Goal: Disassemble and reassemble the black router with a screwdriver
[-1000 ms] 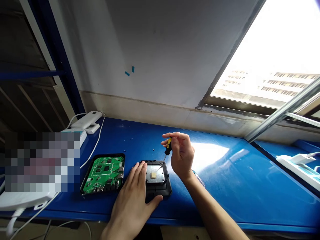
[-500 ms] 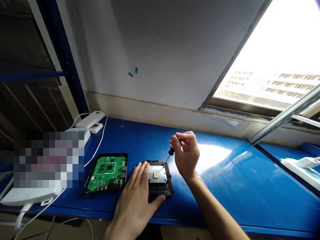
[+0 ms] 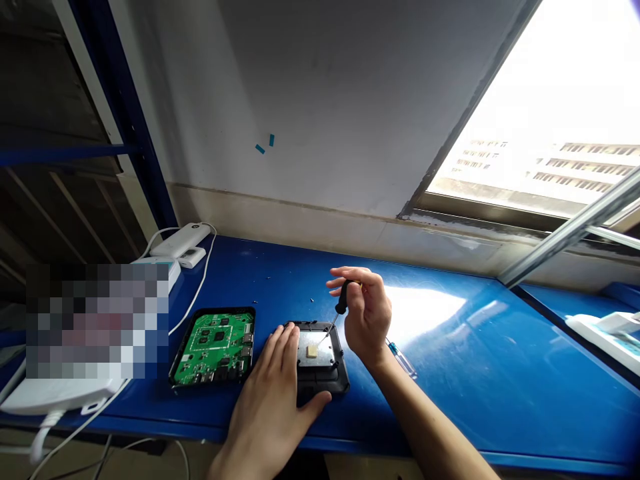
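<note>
My left hand (image 3: 273, 393) reaches across the left side of a black plastic casing half (image 3: 325, 385), fingers toward its far edge and thumb at its near edge, holding it to the table. Inside the casing lies a silver metal plate (image 3: 323, 343) with a small beige pad (image 3: 311, 351) on it. My right hand (image 3: 367, 320) grips the dark handle of a screwdriver (image 3: 342, 305) between thumb and fingers, some fingers stretched out. The tilted shaft meets the plate's far right corner. Left of my left hand lies another casing half with a green circuit board (image 3: 217, 343).
A clear-and-blue handled tool (image 3: 401, 360) lies right of my right wrist. Several tiny screws (image 3: 312, 300) are scattered on the blue table (image 3: 480, 393). White power strips (image 3: 181, 239) and cables line the left side. A metal bar (image 3: 570, 230) slants at the right.
My right hand has shifted slightly left, its fingers opening out and turning around the screwdriver handle. More of the blue handled tool shows beside the wrist. My left hand stays put.
</note>
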`<move>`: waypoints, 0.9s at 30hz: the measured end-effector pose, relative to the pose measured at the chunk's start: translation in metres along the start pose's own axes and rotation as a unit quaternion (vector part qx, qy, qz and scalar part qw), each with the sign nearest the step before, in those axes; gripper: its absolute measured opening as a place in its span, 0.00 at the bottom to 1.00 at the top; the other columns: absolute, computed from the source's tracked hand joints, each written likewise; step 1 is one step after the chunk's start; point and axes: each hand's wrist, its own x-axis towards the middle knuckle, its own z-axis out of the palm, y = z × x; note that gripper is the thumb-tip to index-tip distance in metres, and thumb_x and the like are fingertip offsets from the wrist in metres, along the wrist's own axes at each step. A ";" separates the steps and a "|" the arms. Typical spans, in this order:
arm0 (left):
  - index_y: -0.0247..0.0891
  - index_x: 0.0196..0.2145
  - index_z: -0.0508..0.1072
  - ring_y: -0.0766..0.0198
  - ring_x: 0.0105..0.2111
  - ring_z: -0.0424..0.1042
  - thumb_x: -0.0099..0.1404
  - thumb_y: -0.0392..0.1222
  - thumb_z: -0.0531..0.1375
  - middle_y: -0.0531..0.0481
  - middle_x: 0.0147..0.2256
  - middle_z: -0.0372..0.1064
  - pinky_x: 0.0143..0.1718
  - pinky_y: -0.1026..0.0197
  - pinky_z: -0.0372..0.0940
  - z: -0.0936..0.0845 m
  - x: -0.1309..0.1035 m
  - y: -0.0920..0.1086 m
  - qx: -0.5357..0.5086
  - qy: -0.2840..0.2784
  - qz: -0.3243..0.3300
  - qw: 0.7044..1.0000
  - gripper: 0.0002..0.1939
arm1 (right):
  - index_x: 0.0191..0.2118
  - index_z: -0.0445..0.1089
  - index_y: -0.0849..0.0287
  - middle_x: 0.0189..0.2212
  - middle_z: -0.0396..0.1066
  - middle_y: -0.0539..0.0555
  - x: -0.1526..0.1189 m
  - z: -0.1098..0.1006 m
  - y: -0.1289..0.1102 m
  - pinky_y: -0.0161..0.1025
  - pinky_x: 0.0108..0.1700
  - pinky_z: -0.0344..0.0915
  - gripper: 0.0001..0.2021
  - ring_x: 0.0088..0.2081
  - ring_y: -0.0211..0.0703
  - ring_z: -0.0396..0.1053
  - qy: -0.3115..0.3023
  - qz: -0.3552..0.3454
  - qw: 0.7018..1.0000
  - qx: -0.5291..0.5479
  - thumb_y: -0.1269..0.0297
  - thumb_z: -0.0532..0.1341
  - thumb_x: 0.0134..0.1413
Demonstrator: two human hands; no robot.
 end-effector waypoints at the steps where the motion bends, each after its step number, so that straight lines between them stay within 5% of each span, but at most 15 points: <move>1: 0.36 0.71 0.50 0.44 0.71 0.47 0.64 0.55 0.62 0.38 0.71 0.50 0.67 0.39 0.58 0.000 0.000 0.000 0.000 -0.003 -0.002 1.000 0.45 | 0.44 0.70 0.52 0.41 0.74 0.53 0.000 0.000 0.002 0.41 0.33 0.77 0.05 0.35 0.41 0.77 0.006 -0.003 1.000 -0.007 0.64 0.57 0.69; 6: 0.36 0.71 0.49 0.45 0.72 0.46 0.65 0.55 0.61 0.40 0.72 0.49 0.68 0.39 0.56 0.000 0.001 0.000 0.001 -0.008 -0.009 1.000 0.44 | 0.42 0.73 0.52 0.36 0.68 0.51 0.003 -0.002 0.005 0.40 0.31 0.75 0.02 0.32 0.39 0.74 0.043 0.003 0.997 -0.069 0.65 0.63 0.65; 16: 0.32 0.71 0.51 0.43 0.72 0.45 0.65 0.56 0.62 0.37 0.72 0.48 0.68 0.39 0.55 -0.005 0.002 0.003 -0.003 -0.030 -0.014 0.999 0.46 | 0.48 0.70 0.52 0.41 0.78 0.52 -0.002 0.005 -0.003 0.41 0.34 0.77 0.12 0.35 0.40 0.79 0.015 0.015 1.000 -0.010 0.65 0.50 0.73; 22: 0.33 0.71 0.50 0.44 0.72 0.45 0.65 0.54 0.62 0.39 0.72 0.47 0.68 0.39 0.55 -0.005 0.002 0.004 0.008 -0.027 -0.012 1.000 0.45 | 0.44 0.71 0.53 0.40 0.67 0.52 0.000 0.001 0.004 0.39 0.30 0.75 0.04 0.33 0.38 0.73 0.036 -0.009 0.998 -0.045 0.63 0.63 0.65; 27: 0.32 0.71 0.50 0.44 0.72 0.45 0.65 0.54 0.62 0.38 0.72 0.47 0.68 0.39 0.56 -0.006 0.001 0.005 0.012 -0.031 -0.009 0.999 0.45 | 0.45 0.72 0.52 0.39 0.70 0.51 0.004 0.000 0.001 0.38 0.31 0.76 0.06 0.34 0.38 0.75 0.027 -0.002 0.998 -0.064 0.67 0.58 0.69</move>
